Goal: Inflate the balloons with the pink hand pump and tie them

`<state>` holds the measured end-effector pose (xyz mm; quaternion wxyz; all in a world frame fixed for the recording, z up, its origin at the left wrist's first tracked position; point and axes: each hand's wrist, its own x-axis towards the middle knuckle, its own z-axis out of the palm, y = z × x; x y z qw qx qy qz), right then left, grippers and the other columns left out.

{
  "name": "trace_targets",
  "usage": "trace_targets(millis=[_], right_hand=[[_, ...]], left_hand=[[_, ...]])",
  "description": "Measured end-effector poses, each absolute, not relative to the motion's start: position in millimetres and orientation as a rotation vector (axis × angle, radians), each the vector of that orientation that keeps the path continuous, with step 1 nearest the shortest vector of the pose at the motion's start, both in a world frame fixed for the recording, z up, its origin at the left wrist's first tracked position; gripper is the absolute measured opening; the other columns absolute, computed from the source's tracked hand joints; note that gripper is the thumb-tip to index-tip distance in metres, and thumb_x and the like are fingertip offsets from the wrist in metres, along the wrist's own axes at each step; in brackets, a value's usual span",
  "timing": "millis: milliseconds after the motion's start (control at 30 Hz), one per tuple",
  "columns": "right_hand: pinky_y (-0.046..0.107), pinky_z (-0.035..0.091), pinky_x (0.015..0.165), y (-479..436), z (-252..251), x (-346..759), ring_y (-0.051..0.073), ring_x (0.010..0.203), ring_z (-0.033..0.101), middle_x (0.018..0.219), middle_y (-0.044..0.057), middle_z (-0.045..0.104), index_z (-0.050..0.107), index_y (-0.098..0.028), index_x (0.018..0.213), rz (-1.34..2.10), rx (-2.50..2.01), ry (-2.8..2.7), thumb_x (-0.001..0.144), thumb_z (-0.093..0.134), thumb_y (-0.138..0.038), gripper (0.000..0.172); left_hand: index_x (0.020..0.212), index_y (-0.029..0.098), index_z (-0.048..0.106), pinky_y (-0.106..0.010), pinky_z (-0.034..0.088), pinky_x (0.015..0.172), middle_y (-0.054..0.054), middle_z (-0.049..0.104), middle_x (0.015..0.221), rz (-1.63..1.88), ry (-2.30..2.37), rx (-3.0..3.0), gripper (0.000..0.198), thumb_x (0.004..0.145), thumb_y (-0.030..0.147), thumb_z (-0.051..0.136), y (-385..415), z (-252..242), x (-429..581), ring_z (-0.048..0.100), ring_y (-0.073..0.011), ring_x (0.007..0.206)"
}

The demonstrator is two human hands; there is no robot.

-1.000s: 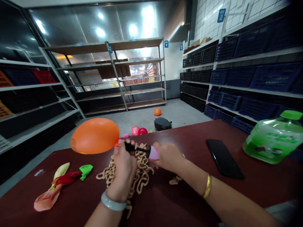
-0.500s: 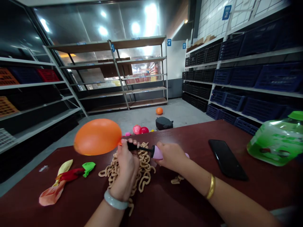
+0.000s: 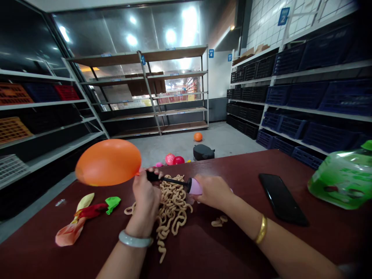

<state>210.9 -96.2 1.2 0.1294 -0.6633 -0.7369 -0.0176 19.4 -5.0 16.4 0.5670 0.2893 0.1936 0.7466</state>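
Observation:
My left hand (image 3: 144,193) is closed around the neck of an inflated orange balloon (image 3: 108,162) and the black nozzle of a hand pump (image 3: 186,184). The balloon bulges out to the left, above the table. My right hand (image 3: 214,192) grips the pump's pink barrel, with the thin black rod drawn out between my two hands. Under both hands lies a heap of beige chain-like links (image 3: 170,207) on the dark red table (image 3: 221,248).
Several flat uninflated balloons (image 3: 87,213) lie at the left of the table. A black phone (image 3: 281,199) and a green bottle (image 3: 341,182) are at the right. Balloons (image 3: 173,159) and a dark bag (image 3: 203,152) sit on the floor; shelving lines both sides.
The pump barrel has slid away from the nozzle, baring more of the rod. The orange balloon has shifted left and looks slightly larger. The view has turned a little left.

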Motion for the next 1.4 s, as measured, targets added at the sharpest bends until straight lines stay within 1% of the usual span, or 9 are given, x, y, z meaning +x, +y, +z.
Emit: trace_targets(millis=[167, 333, 533, 667, 867, 1000, 1100, 1233, 1400], right_hand=[[0.031, 0.043, 0.065, -94, -2, 221, 0.027, 0.083, 0.068, 0.095, 0.006, 0.071, 0.053, -0.023, 0.103, -0.132, -1.883, -2.145, 0.081, 0.057, -0.056, 0.040], [0.032, 0.043, 0.064, -97, -3, 218, 0.027, 0.081, 0.068, 0.093, 0.007, 0.071, 0.052, -0.022, 0.102, -0.171, -1.927, -2.151, 0.080, 0.059, -0.053, 0.039], [0.031, 0.043, 0.062, -100, 0, 204, 0.027, 0.080, 0.068, 0.092, 0.007, 0.070, 0.051, -0.021, 0.101, -0.121, -1.935, -2.137, 0.081, 0.058, -0.053, 0.038], [0.031, 0.043, 0.066, -101, 3, 198, 0.026, 0.083, 0.068, 0.095, 0.008, 0.070, 0.051, -0.021, 0.104, -0.069, -1.956, -2.130, 0.083, 0.057, -0.053, 0.039], [0.031, 0.042, 0.065, -101, 2, 201, 0.026, 0.084, 0.068, 0.096, 0.006, 0.071, 0.052, -0.023, 0.104, -0.005, -1.888, -2.145, 0.083, 0.055, -0.057, 0.040], [0.031, 0.042, 0.064, -98, -1, 212, 0.027, 0.084, 0.068, 0.095, 0.005, 0.071, 0.053, -0.024, 0.103, -0.064, -1.899, -2.166, 0.081, 0.056, -0.058, 0.041], [0.031, 0.041, 0.063, -97, -2, 218, 0.027, 0.083, 0.068, 0.095, 0.005, 0.071, 0.053, -0.024, 0.101, -0.099, -1.904, -2.176, 0.082, 0.055, -0.058, 0.039], [0.031, 0.042, 0.064, -97, -2, 218, 0.026, 0.083, 0.068, 0.094, 0.005, 0.071, 0.052, -0.023, 0.101, -0.135, -1.914, -2.169, 0.081, 0.057, -0.055, 0.038], [0.031, 0.041, 0.061, -97, -3, 210, 0.027, 0.079, 0.068, 0.090, 0.006, 0.071, 0.052, -0.023, 0.101, -0.130, -1.914, -2.137, 0.079, 0.059, -0.056, 0.041]], left_hand=[[0.079, 0.020, 0.044, -0.025, 0.039, 0.052, 0.003, 0.049, 0.067, 1.848, 0.455, 0.657, 0.021, 0.079, 0.021, 0.065, 13, 24, -9, 0.052, -0.0126, 0.057], [0.078, 0.020, 0.043, -0.024, 0.039, 0.052, 0.003, 0.049, 0.067, 1.830, 0.400, 0.652, 0.025, 0.077, 0.022, 0.068, -2, 15, 17, 0.051, -0.0119, 0.059], [0.080, 0.020, 0.046, -0.026, 0.046, 0.060, 0.002, 0.052, 0.072, 1.651, 0.397, 0.641, 0.027, 0.077, 0.028, 0.072, -32, -5, 62, 0.053, -0.0117, 0.062], [0.080, 0.019, 0.047, -0.029, 0.049, 0.065, 0.002, 0.054, 0.073, 1.589, 0.402, 0.641, 0.026, 0.078, 0.030, 0.071, -47, -11, 78, 0.055, -0.0126, 0.063], [0.079, 0.020, 0.047, -0.024, 0.043, 0.054, 0.002, 0.052, 0.069, 1.658, 0.417, 0.682, 0.023, 0.079, 0.027, 0.069, -31, 0, 57, 0.052, -0.0122, 0.058], [0.077, 0.019, 0.046, -0.026, 0.041, 0.051, 0.001, 0.051, 0.067, 1.764, 0.445, 0.671, 0.016, 0.086, 0.024, 0.059, -2, 15, 17, 0.052, -0.0136, 0.056], [0.076, 0.019, 0.045, -0.025, 0.039, 0.049, 0.002, 0.049, 0.064, 1.819, 0.479, 0.614, 0.016, 0.090, 0.025, 0.052, 10, 23, -3, 0.050, -0.0128, 0.053], [0.076, 0.019, 0.045, -0.024, 0.040, 0.051, 0.002, 0.050, 0.065, 1.823, 0.425, 0.620, 0.016, 0.086, 0.023, 0.057, 5, 22, 4, 0.050, -0.0120, 0.055], [0.078, 0.019, 0.048, -0.025, 0.044, 0.055, 0.001, 0.051, 0.069, 1.659, 0.366, 0.658, 0.022, 0.081, 0.028, 0.067, -21, 5, 46, 0.052, -0.0123, 0.059]])
